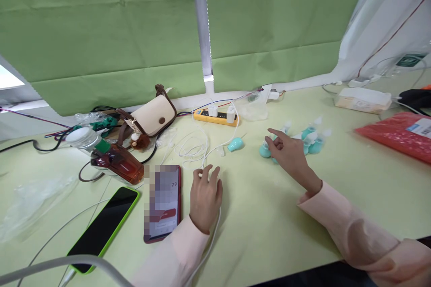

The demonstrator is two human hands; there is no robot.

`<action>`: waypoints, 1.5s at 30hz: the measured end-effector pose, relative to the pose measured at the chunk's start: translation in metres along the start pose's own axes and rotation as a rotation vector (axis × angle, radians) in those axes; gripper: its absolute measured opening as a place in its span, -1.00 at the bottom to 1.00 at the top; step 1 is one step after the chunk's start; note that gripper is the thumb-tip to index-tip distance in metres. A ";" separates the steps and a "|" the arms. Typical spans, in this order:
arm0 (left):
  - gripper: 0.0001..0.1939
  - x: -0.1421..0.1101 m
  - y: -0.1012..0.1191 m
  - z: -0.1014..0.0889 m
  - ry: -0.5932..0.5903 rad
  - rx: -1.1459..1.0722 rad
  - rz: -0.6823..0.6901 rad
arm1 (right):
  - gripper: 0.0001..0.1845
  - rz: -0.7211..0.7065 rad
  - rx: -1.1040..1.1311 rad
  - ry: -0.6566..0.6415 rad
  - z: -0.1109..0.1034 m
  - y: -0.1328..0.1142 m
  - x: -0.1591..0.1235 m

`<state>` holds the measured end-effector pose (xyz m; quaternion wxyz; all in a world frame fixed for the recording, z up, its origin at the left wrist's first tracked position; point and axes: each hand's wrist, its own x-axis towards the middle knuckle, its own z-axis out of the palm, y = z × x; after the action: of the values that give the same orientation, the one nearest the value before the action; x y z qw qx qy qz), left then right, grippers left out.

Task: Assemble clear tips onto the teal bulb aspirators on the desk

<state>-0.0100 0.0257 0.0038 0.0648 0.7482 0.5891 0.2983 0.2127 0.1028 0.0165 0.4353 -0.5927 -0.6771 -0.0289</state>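
Note:
My right hand (288,152) reaches over a group of several small teal squeeze bulbs with translucent white nozzles. Its thumb and index finger are apart, close to the nearest teal bulb (265,150); whether they touch it I cannot tell. Other bulbs (315,145) stand behind and to the right of the hand, which hides part of the group. A single teal bulb (235,144) lies on its side left of the group, near a small clear piece (220,150). My left hand (206,197), fingers spread, is low over the table beside a phone, by the white cable (215,237).
Left are a red-cased phone (164,206), a green-cased phone (104,228), a bottle of brown liquid (117,163) and a cream bag (153,116). A yellow power strip (215,117) lies at the back; a red package (400,134) and a tissue pack (363,100) are right.

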 end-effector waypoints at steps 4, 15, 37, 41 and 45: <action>-0.62 -0.006 0.001 0.010 -0.143 0.347 0.144 | -0.55 -0.026 -0.062 -0.052 0.001 -0.004 -0.005; -0.66 -0.014 0.010 0.015 -0.215 0.498 0.335 | -0.60 -0.658 -0.173 -0.454 0.041 -0.059 -0.033; -0.79 -0.010 0.003 0.014 -0.126 0.548 0.150 | -0.82 -0.303 0.451 -0.489 0.037 -0.034 -0.030; -0.75 -0.006 0.003 0.008 -0.127 0.550 0.128 | -0.81 -0.201 0.558 -0.432 0.028 -0.025 -0.037; -0.78 -0.002 -0.002 -0.015 -0.152 0.584 0.044 | -0.80 -0.138 0.599 -0.344 0.016 -0.023 -0.037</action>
<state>-0.0198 0.0210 0.0138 -0.1159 0.7679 0.6270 0.0609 0.1818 0.0758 -0.0055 0.4665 -0.3874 -0.7574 0.2420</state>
